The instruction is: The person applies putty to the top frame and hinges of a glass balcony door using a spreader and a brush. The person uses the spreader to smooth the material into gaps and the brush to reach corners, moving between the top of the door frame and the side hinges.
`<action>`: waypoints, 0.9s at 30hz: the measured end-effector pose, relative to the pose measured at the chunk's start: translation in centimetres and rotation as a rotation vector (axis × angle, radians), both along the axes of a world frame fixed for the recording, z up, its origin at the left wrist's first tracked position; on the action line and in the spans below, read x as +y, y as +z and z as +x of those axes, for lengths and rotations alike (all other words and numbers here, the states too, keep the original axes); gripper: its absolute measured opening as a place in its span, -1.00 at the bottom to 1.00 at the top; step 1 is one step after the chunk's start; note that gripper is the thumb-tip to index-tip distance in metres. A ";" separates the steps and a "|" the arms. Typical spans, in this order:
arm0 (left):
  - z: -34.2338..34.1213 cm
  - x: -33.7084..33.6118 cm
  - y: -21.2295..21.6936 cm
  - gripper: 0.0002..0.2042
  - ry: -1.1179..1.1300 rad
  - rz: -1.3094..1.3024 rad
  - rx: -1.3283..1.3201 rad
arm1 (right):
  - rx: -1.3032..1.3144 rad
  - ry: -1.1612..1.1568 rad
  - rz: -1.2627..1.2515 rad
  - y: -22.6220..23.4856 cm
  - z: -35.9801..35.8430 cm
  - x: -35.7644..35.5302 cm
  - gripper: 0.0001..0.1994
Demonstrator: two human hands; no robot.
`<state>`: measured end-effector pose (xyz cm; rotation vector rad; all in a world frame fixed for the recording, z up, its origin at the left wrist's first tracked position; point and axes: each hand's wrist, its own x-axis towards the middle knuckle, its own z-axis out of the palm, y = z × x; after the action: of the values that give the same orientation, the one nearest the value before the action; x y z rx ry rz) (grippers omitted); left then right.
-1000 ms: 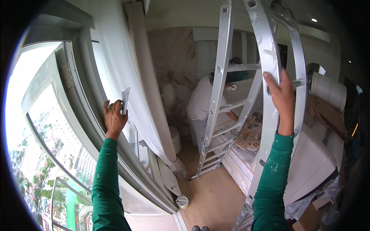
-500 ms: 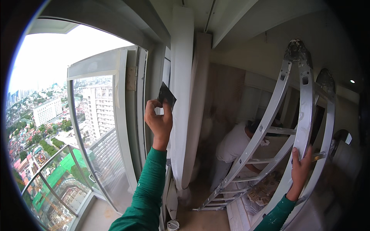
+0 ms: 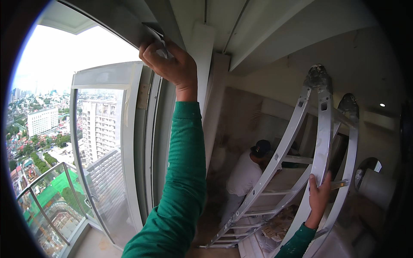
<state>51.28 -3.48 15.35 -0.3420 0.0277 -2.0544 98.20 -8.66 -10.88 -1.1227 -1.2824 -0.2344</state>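
Observation:
My left hand is raised to the top of the window frame, closed around a folded sheet of sandpaper pressed against the frame. Its green sleeve runs down the middle of the view. My right hand grips a side rail of the aluminium ladder at the lower right, fingers wrapped around the rail.
Another person in a white shirt and dark cap crouches on the floor behind the ladder. A sliding glass door opens to a balcony railing high above a city. White curtain panels hang beside the door. A ceiling beam runs overhead.
My left hand has risen from the curtain edge up to the top window frame, carrying the sandpaper. The view has tilted upward. My right hand stays on the ladder rail.

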 end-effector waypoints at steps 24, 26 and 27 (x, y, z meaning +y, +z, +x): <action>3.9 2.7 2.4 -0.39 -0.343 -0.141 0.012 | -0.067 -0.111 0.094 0.0 -0.3 0.0 -0.49; 3.8 3.5 1.9 -0.40 -0.289 -0.144 -0.014 | -0.063 -0.093 0.047 -0.1 -0.1 0.1 -0.50; 3.8 3.5 1.7 -0.41 -0.346 -0.179 -0.017 | -0.093 -0.145 0.047 -0.2 -0.1 0.2 -0.50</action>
<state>55.10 0.02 17.08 -0.4563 -0.1160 -2.4100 98.11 -8.48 -11.03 -1.1774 -1.2712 -0.4273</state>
